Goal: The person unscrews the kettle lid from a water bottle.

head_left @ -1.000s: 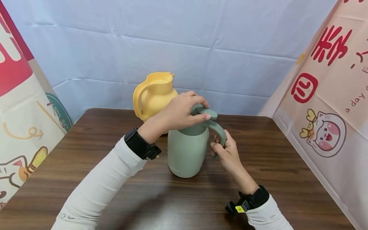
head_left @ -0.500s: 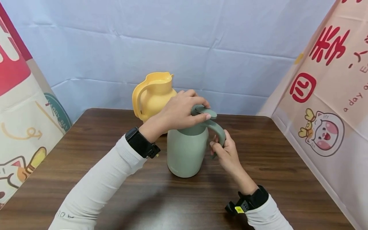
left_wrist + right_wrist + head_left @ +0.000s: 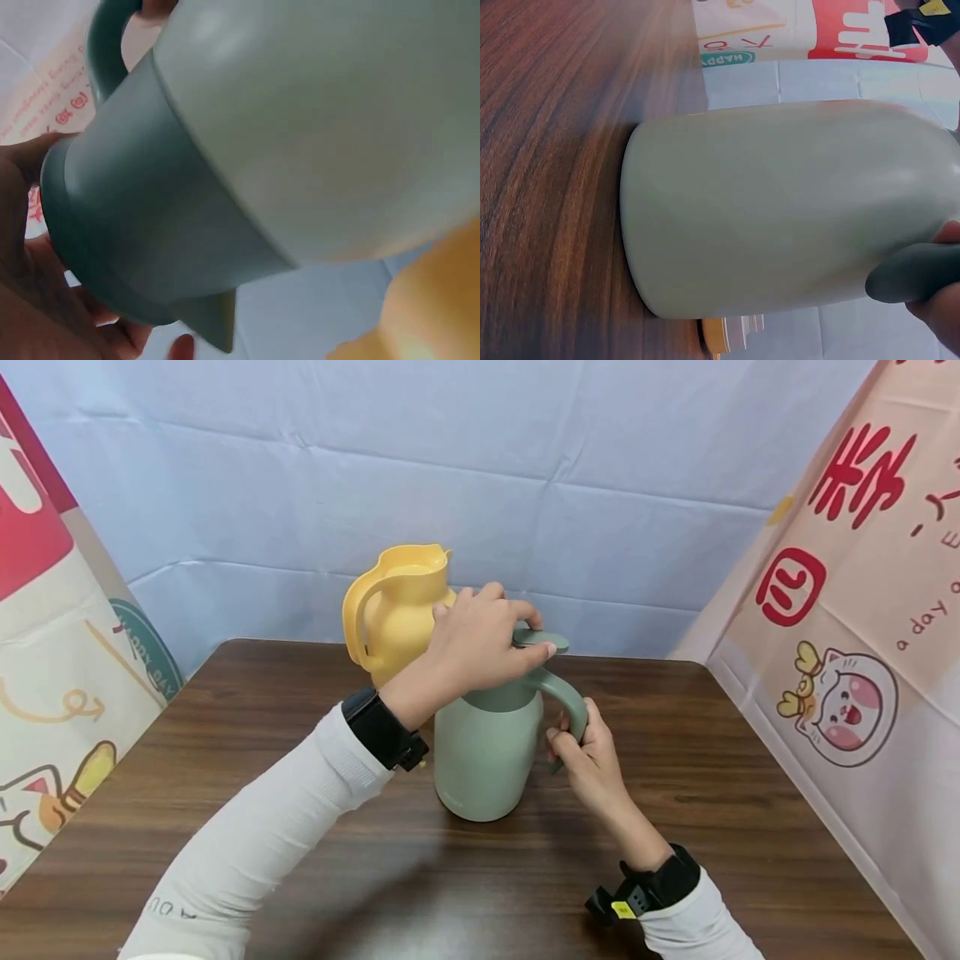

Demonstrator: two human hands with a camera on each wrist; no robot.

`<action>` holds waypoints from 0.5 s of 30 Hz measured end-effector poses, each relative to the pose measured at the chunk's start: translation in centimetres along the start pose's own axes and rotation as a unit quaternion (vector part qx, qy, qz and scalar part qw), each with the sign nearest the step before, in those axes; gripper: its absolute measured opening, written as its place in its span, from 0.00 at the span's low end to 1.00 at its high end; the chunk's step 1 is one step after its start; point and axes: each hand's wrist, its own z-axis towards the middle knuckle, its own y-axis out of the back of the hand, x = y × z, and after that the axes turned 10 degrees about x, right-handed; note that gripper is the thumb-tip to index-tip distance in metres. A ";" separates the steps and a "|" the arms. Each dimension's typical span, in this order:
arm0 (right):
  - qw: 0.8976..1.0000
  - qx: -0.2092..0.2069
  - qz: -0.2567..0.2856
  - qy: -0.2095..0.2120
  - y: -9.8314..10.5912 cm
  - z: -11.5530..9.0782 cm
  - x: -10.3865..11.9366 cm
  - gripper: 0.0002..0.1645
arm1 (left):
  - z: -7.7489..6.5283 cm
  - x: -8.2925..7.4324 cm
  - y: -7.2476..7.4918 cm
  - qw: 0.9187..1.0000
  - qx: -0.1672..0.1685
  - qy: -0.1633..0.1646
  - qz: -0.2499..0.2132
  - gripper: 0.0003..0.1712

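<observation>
A sage-green thermos jug [image 3: 487, 768] stands upright on the table in the head view. My left hand [image 3: 476, 643] reaches over its top and grips the lid [image 3: 546, 642], thumb and fingers spread round the edge. In the left wrist view those fingers [image 3: 49, 292] curl at the lid's rim, and the pointed spout [image 3: 214, 322] sticks out close to a fingertip. My right hand [image 3: 592, 756] holds the lower part of the curved handle [image 3: 566, 693]. The right wrist view has the jug's body [image 3: 780, 210] with its base on the wood and the handle's end [image 3: 907, 274] between fingers.
Behind the green jug, to its left, stands a yellow jug [image 3: 401, 618] without a visible lid. The dark wooden table [image 3: 750, 777] ends at a pale blue cloth [image 3: 600, 510] behind. Printed sheets [image 3: 832, 635] hang at both sides.
My left hand has turned and risen slightly on the lid, its wrist shifting right and knuckles bunching higher. The lid's front tab now sits a bit higher. My right hand stays on the handle.
</observation>
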 end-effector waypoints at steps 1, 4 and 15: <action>1.000 0.002 0.003 0.002 0.0 0.0 0.0 0.07 | 0.1 -0.1 0.3 1.000 0.012 0.010 -0.005 0.20; 1.000 0.009 0.012 0.005 0.1 0.1 -0.1 0.07 | 0.6 -0.3 1.1 0.998 0.049 0.027 -0.012 0.19; 1.000 0.012 0.020 0.004 0.1 0.0 -0.1 0.07 | 2.6 -0.1 2.0 0.994 0.097 0.028 -0.045 0.18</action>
